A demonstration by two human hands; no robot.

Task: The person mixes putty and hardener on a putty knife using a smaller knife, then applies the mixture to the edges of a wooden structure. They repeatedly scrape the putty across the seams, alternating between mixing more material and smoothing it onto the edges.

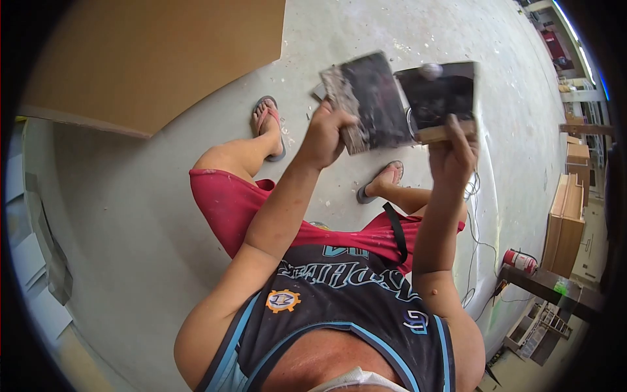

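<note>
My left hand (326,134) is closed around the pale, crusted edge of a wide black putty spreader (375,98). Grey-white smears run across its dark face. My right hand (454,153) grips a second black putty spreader (450,95) by its wooden strip, one finger stretched along the face. On that second blade sits a small whitish lump of putty (431,70). The two blades are held up side by side in front of me, their inner edges close together, slightly smeared by motion.
A large brown board (157,59) stands at the upper left. White flecks dot the grey floor (150,215). To the right are a fire extinguisher (520,261), a loose cable (471,261) and wooden boxes (563,222). Pale panels (29,258) line the left edge.
</note>
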